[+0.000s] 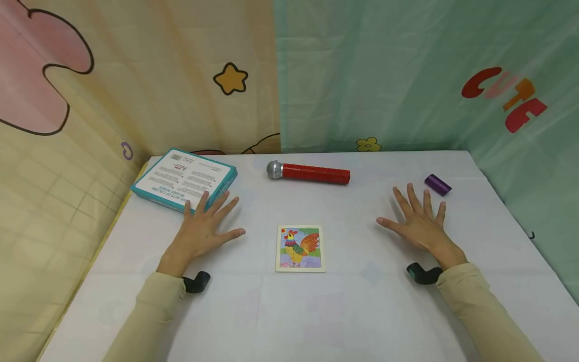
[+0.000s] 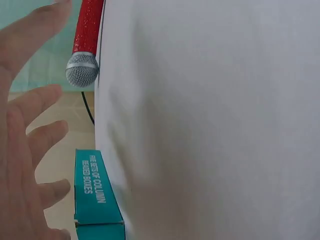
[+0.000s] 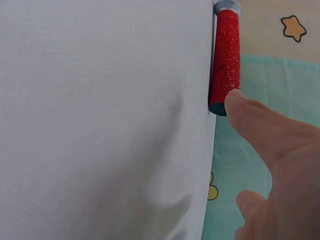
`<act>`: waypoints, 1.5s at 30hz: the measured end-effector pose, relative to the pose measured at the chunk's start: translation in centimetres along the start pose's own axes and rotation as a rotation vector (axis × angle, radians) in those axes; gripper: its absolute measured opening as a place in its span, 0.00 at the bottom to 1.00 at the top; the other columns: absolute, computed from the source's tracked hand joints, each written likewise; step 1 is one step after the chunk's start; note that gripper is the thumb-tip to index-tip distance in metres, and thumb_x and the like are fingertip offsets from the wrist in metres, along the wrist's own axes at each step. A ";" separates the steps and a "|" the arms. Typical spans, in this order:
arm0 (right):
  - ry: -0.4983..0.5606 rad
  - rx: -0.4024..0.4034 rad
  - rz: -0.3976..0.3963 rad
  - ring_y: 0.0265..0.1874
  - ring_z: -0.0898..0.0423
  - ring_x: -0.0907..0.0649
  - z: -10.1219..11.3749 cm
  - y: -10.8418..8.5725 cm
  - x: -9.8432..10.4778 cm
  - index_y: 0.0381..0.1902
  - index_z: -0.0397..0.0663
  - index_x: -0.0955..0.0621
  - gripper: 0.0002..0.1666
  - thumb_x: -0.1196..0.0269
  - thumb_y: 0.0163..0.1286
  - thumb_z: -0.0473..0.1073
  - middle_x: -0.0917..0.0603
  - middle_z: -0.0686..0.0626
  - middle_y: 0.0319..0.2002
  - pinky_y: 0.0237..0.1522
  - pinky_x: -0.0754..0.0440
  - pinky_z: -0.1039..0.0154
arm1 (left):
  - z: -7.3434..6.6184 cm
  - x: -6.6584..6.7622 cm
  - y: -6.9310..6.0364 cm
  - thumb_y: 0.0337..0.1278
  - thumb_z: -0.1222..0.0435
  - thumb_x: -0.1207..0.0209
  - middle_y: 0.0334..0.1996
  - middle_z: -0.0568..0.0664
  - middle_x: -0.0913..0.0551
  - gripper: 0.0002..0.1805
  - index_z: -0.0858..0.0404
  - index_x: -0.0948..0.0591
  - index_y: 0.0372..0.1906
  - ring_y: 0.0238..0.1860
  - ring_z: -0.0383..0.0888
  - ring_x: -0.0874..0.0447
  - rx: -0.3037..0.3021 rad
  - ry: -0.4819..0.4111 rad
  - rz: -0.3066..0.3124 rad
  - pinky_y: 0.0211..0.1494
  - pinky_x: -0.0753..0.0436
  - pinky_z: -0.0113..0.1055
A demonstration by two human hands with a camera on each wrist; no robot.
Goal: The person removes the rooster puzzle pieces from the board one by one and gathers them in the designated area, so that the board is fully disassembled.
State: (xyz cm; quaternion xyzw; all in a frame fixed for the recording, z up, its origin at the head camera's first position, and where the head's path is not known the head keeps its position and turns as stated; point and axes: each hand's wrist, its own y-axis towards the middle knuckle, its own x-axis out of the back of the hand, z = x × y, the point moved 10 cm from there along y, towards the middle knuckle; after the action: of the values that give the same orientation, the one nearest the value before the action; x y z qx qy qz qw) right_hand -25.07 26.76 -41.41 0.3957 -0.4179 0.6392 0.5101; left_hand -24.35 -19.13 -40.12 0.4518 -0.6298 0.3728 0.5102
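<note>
Fingers spread, the left hand (image 1: 199, 234) is held above the table beside the near edge of a teal and white box (image 1: 185, 178); it holds nothing. The right hand (image 1: 422, 226), also spread and holding nothing, is nearest to a purple cylinder (image 1: 438, 185) lying just beyond its fingertips. Between the hands a framed rooster puzzle (image 1: 300, 249) lies flat. In the left wrist view the hand (image 2: 25, 130) is beside the box (image 2: 95, 190). In the right wrist view the thumb of the hand (image 3: 280, 160) overlaps the end of a red microphone (image 3: 226, 60).
The red microphone (image 1: 315, 173) with a silver head lies near the back edge of the white table (image 1: 289, 317). Patterned curtains (image 1: 362, 75) hang behind and at both sides. A black band with a small device is on each wrist.
</note>
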 end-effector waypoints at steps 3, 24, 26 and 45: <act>0.005 0.003 0.003 0.71 0.30 0.74 0.0 0.1 -0.1 0.79 0.55 0.62 0.59 0.50 0.66 0.76 0.71 0.39 0.77 0.58 0.87 0.30 | -1.2 -0.5 0.0 0.52 0.28 0.47 0.78 0.47 0.46 0.48 0.43 0.41 0.77 0.76 0.67 0.62 -0.043 -0.014 0.019 0.67 0.66 0.73; 0.162 0.194 -0.091 0.62 0.36 0.28 6.4 2.0 -0.3 0.65 0.34 0.28 0.31 0.38 0.71 0.46 0.26 0.33 0.61 0.63 0.33 0.37 | -9.6 -2.9 -0.8 0.46 0.44 0.29 0.71 0.45 0.33 0.38 0.43 0.24 0.66 0.75 0.62 0.47 -0.281 -0.246 0.095 0.72 0.61 0.67; 0.183 0.202 -0.074 0.59 0.40 0.25 7.7 2.2 -0.7 0.63 0.36 0.26 0.28 0.37 0.70 0.45 0.24 0.37 0.58 0.61 0.28 0.41 | -9.9 -3.0 -0.8 0.45 0.44 0.28 0.71 0.46 0.33 0.37 0.43 0.24 0.66 0.74 0.62 0.47 -0.294 -0.247 0.095 0.72 0.61 0.67; 0.255 0.462 0.157 0.35 0.58 0.22 20.6 2.6 -6.1 0.51 0.45 0.15 0.16 0.32 0.65 0.40 0.19 0.55 0.36 0.38 0.21 0.67 | -11.3 -3.5 -0.6 0.49 0.43 0.31 0.71 0.51 0.32 0.28 0.43 0.17 0.58 0.74 0.65 0.47 -0.321 -0.187 0.100 0.69 0.59 0.71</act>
State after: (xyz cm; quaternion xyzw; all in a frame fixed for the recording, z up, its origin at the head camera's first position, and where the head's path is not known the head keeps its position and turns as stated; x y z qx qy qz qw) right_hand -25.02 5.17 -40.45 0.3843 -0.2227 0.7999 0.4036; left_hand -20.03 -8.10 -41.29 0.3654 -0.7475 0.2488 0.4958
